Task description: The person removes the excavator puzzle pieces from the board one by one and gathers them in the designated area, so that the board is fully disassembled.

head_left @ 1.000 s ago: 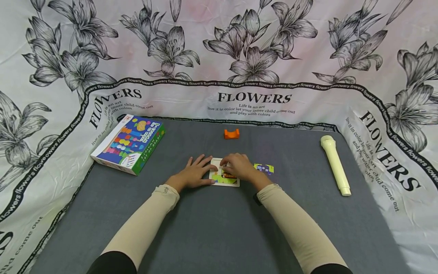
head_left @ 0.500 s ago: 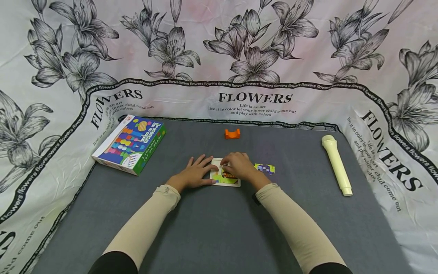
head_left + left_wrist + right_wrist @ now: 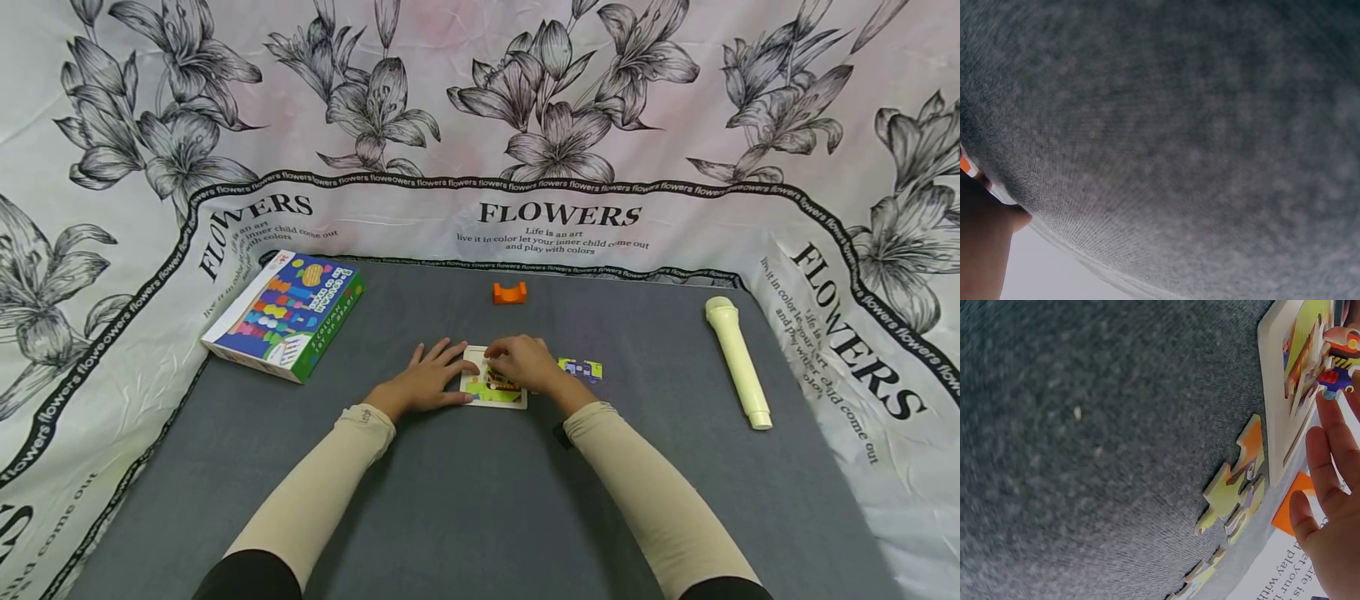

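Observation:
A small picture puzzle in a pale frame (image 3: 471, 354) lies on the grey cloth. My left hand (image 3: 423, 382), fingers spread, rests along its left edge; in the left wrist view only part of this hand (image 3: 985, 237) shows. Over the puzzle's right side, my right hand (image 3: 527, 363) pinches a colourful puzzle piece (image 3: 1339, 361) by its edge, tilted above the tray (image 3: 1270, 394). The thumb and part of the grip are cut off by the right wrist view's border. Loose puzzle pieces (image 3: 1225, 494) lie beside the tray, right of my hand.
An orange curved block (image 3: 509, 293) sits beyond the puzzle. A blue and green game box (image 3: 285, 317) lies at the back left. Toward the right is a pale yellow rod with a rounded head (image 3: 738, 362). A flower-printed cloth (image 3: 555, 250) rises behind the table.
My right hand has shifted slightly and its fingers have tilted, so more of the dark picture under it shows. The left hand stays in place.

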`<state>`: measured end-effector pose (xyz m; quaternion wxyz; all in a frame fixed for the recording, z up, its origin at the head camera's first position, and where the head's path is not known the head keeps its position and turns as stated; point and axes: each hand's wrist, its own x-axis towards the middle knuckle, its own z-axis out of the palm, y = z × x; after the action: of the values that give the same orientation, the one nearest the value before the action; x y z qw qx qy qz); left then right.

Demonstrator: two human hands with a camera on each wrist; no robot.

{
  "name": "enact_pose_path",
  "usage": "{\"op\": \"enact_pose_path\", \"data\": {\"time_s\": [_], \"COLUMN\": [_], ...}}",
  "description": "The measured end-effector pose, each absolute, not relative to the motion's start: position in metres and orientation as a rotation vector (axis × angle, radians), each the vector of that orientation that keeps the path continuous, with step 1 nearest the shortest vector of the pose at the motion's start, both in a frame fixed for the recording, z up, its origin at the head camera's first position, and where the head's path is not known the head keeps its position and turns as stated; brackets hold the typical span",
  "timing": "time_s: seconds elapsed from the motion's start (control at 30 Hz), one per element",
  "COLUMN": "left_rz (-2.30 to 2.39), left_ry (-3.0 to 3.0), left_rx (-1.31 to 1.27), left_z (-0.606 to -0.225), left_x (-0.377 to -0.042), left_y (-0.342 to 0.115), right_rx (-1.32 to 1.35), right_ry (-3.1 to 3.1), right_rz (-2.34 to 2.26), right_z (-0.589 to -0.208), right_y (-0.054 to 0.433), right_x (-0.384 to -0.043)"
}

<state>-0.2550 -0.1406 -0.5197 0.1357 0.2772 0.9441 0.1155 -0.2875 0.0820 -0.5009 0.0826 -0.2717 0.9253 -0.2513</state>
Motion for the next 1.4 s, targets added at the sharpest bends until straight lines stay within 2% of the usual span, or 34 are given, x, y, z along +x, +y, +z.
{"op": "enact_pose_path", "data": {"time_s": [0.2,0.43,0.77,1.17,1.4], "left_rz": [0.333,0.315,0.31,0.326,0.329], "left_ry": [2.727,2.725,2.732,2.72,2.723], "left_rx": [0.8,0.776,0.78,0.786,0.79], "left_z": [-0.5159,-0.516,-0.5161,-0.517,-0.519], "left_x": [-0.2543,-0.256,-0.2571,-0.2559,-0.2555], "left_y": [-0.141,-0.1401,-0.14,-0.1406,-0.14], "right_rx": [-0.828,-0.725,-0.77,-0.667,-0.842], "right_ry": [2.787,2.724,2.79,2.718,2.936], "right_rz": [-0.768,-0.883,-0.854,-1.023,-0.686], "right_z": [-0.4999,-0.4962,-0.4941,-0.4958,-0.4979], "right_y": [0.0822,0.081,0.083,0.0846,0.085], "right_x": [-0.2887,-0.2875,-0.2887,-0.2869,-0.2858]}}
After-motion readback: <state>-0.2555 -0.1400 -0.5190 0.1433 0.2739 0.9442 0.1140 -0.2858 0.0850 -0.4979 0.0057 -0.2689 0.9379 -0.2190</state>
